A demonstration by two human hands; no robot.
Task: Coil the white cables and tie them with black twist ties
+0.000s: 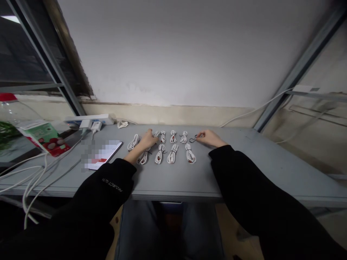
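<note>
Coiled white cables lie in two rows on the grey desk (173,180), most bound round the middle with thin black ties. My left hand (146,141) is at the left end of the back row, its fingers closed at a coiled white cable (156,134) that it partly hides. Under that wrist lies another coiled cable (143,157). Right of the rows, my right hand (208,138) pinches at thin black twist ties (192,139) on the desk. The nearest bundles to it are a back-row cable (183,137) and a front-row cable (190,154).
A phone (112,148) with a lit screen lies on the left. Behind it stands a white power strip (105,118) with plugged-in chargers. A green and red box (47,136), a red-capped bottle (11,108) and loose white cords (32,177) crowd the left edge. Metal posts flank the desk.
</note>
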